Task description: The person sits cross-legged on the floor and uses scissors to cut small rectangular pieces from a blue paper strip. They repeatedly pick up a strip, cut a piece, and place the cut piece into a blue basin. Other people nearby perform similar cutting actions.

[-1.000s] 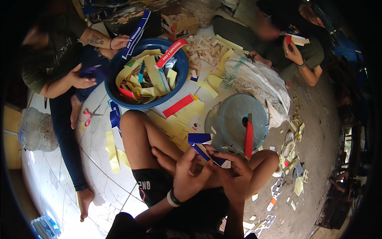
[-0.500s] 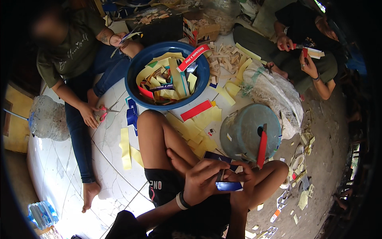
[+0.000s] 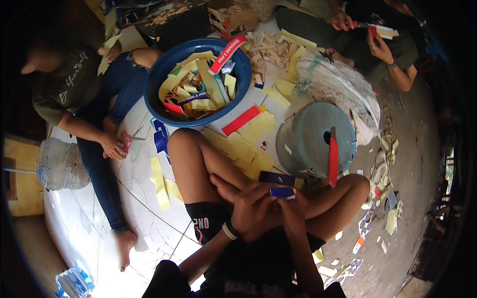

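Observation:
A small dark-blue strip with a pale lower edge point(image 3: 282, 192) is between my hands, over my crossed legs. My right hand point(image 3: 295, 207) pinches its right end, thumb beneath it. My left hand point(image 3: 248, 206), with a light band on the wrist, has its fingers curled against the strip's left end. Some fingertips are hidden or soft with blur. Just beyond my hands lies a flat dark-blue piece point(image 3: 276, 179) with a pale edge. Past it stands an upturned grey-green bucket point(image 3: 308, 131), with a red strip point(image 3: 333, 161) on its top.
A blue basin point(image 3: 151, 102) holds yellow, red and blue strips. Yellow sheets point(image 3: 261, 126) and a red strip point(image 3: 241, 120) lie near it. A person at left has a hand by scissors point(image 3: 130, 139); another at right holds a small pale piece point(image 3: 385, 32). A white sack point(image 3: 343, 94) lies beyond the bucket.
The blue strip has risen and turned slightly between my hands, and both hands have shifted upward in the picture. The person at left now lifts a yellow strip. The whole view has shifted slightly.

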Motion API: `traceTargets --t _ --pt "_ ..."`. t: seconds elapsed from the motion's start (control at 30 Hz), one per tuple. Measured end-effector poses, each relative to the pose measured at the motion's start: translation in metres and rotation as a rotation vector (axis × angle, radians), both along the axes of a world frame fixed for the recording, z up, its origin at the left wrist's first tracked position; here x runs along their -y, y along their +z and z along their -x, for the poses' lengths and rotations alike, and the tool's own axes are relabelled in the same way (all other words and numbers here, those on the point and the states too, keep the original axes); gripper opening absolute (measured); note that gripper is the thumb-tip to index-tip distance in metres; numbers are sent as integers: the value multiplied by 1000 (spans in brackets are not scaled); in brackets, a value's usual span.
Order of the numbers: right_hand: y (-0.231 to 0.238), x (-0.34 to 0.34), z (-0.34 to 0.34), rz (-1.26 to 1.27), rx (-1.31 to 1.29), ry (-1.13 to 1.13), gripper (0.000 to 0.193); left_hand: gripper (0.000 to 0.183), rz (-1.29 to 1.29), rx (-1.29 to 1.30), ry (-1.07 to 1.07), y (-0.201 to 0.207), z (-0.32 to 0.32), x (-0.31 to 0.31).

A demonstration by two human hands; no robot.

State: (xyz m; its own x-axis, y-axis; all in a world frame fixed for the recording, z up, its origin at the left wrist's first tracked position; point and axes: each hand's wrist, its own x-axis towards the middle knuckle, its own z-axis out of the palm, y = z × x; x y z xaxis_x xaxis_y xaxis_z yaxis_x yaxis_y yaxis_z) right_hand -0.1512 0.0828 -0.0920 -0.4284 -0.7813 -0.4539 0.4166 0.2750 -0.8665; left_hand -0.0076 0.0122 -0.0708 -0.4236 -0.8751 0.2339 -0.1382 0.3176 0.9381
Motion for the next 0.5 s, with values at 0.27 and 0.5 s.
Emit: traceTargets --t 0.27,0.5 --pt "-33 17 -17 -35 -184 11 15 23 -183 -27 26 -41 -11 9" --pt "-44 34 -21 -28 -307 4 21 17 -214 28 87 -44 -11 21"
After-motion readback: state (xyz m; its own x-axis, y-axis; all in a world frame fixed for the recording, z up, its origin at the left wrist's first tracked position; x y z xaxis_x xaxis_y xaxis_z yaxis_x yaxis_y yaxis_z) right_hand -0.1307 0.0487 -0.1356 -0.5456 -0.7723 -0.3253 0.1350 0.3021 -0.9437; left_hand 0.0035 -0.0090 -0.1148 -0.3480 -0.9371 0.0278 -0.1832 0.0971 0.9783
